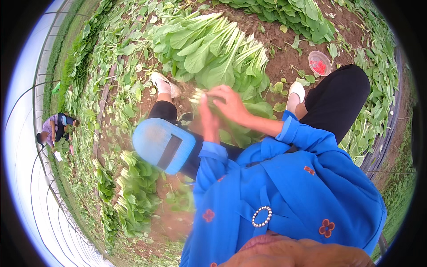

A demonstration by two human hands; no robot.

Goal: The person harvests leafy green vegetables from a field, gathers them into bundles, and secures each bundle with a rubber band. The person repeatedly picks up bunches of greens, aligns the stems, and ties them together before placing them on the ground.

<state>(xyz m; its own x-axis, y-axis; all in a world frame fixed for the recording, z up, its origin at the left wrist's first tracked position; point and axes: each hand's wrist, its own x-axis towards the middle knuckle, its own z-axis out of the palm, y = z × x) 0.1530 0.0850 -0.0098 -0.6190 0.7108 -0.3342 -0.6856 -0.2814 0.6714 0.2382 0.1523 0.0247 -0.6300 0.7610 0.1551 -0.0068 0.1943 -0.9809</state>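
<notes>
My left hand is closed around a small bunch of leafy greens, whose pale stem ends stick out past the thumb. Blurred leaves trail beneath both wrists. Close beside it, my right hand has bent fingers at the stems; whether they pinch anything is hard to make out. Just beyond the hands lies a large heap of cut leafy greens, its pale stems pointing up and to the right. A round bowl holding small red pieces sits on the soil near my right knee.
A blue pad with a dark band covers my left knee. Bunched greens lie at lower left, another heap at the top. Loose leaves litter the soil. A person bends over plants far left, by the hoop-framed tunnel wall.
</notes>
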